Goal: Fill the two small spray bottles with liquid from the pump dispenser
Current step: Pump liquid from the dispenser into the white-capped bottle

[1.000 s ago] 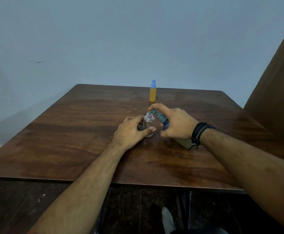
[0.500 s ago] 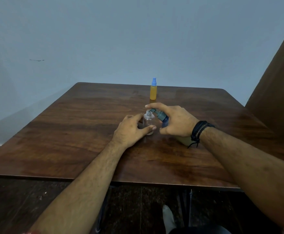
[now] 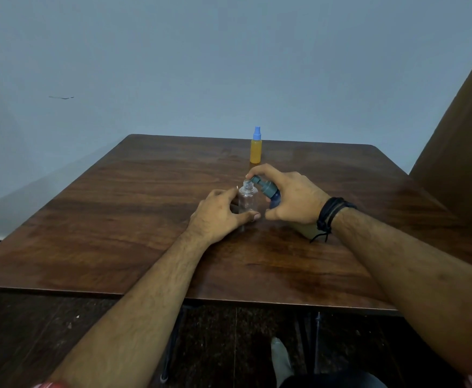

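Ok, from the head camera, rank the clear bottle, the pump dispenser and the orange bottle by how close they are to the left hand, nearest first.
1. Clear bottle: held in the left hand, mid-table, cap off.
2. Pump dispenser: just right of the clear bottle, tilted in the right hand, nozzle at the bottle's mouth.
3. Orange bottle: standing alone near the table's far edge, well beyond both hands.

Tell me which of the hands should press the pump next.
Right. The right hand already grips the pump dispenser, index finger over its head, nozzle at the clear bottle's open neck. The left hand steadies that bottle.
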